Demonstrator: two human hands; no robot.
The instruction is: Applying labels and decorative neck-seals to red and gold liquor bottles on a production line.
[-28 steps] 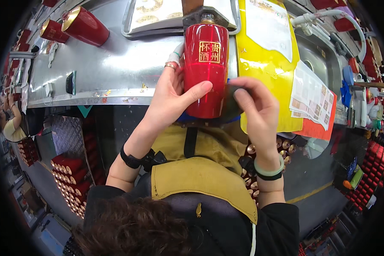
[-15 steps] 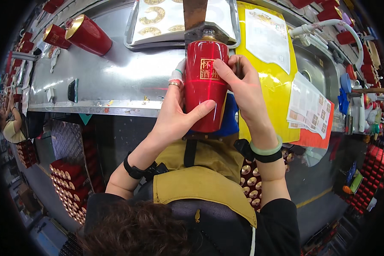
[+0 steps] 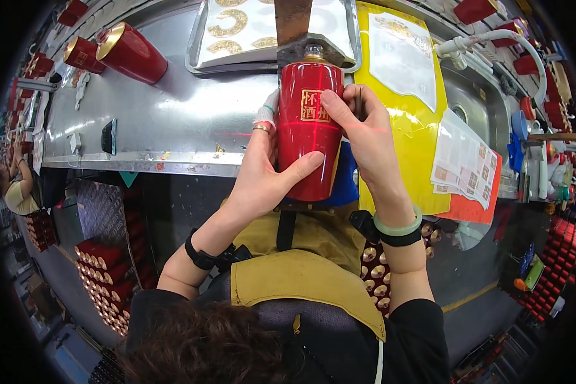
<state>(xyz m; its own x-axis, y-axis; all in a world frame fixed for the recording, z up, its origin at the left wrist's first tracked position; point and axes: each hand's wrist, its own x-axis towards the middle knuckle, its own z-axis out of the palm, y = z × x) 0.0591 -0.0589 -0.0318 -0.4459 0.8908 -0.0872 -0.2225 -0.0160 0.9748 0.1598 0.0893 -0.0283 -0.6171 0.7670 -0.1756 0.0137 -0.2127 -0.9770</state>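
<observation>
A glossy red bottle [image 3: 307, 144] with a gold square emblem lies in front of me, its clear-topped neck pointing away. My left hand [image 3: 265, 169] is closed round its left side, the thumb lying across the lower body. On the other side my right hand [image 3: 365, 121] grips the upper body, thumb pressed at the emblem's right edge; its other fingers are bent and partly hidden. Thin red light lines cross the bottle. Past the neck is a dark metal bracket [image 3: 329, 48], and blue material [image 3: 345, 173] shows beneath the bottle.
Two red bottles [image 3: 131, 54] stand on the metal bench [image 3: 192, 109] at left. A tray [image 3: 195, 64] holds gold decals on white sheets. To the right are a yellow mat [image 3: 403, 153], printed sheets [image 3: 464, 160] and a sink [image 3: 473, 105]. Another person [image 3: 19, 179] works far left.
The bottle has shifted very slightly toward me, both hands keeping the same hold. Otherwise the scene looks the same.
</observation>
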